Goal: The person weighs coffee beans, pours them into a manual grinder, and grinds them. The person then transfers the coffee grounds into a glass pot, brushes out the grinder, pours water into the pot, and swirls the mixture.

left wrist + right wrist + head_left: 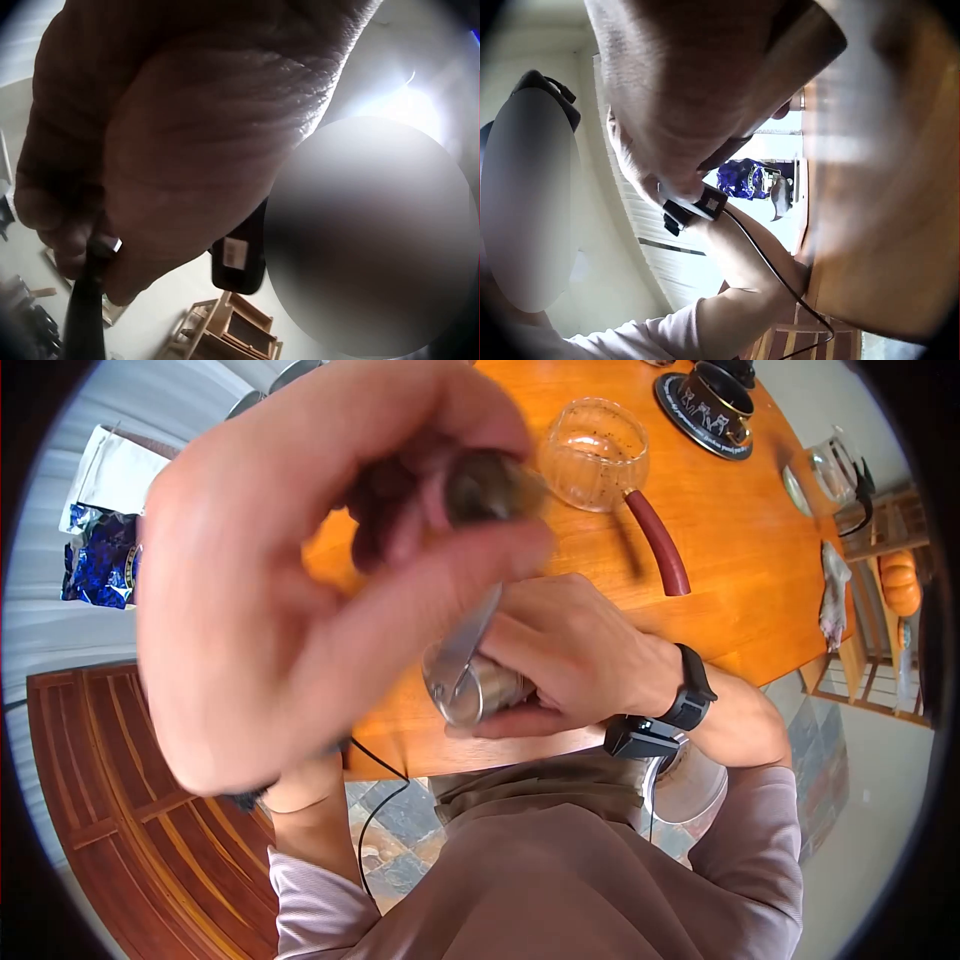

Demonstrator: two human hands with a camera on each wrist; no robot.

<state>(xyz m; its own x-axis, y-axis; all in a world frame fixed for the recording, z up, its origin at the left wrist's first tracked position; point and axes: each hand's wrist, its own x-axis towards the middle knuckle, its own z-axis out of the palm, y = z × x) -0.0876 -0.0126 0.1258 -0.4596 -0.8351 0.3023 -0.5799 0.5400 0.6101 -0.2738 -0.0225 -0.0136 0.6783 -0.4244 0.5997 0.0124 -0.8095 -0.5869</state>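
Note:
My left hand [255, 585], large and blurred near the head camera, curls its fingers and thumb around a dark round knob [482, 486]. A flat metal crank arm [466, 640] runs down from there to the top of a hand coffee grinder [490, 692]. Around its silvery cylindrical body wraps my right hand [578, 645], low over the table's near edge. From the right wrist view, the cylinder [810, 49] sticks out past that hand, tilted. In the left wrist view the crank arm [85, 319] shows as a dark bar below the fingers.
A glass pot [598, 455] with specks inside and a red side handle [658, 545] stands on the wooden table [740, 560]. Behind it are a black cup [715, 400] on a saucer, and a glass jug [835, 465]. A crumpled cloth [834, 595] lies at the right edge; a blue bag [103, 558] is at left.

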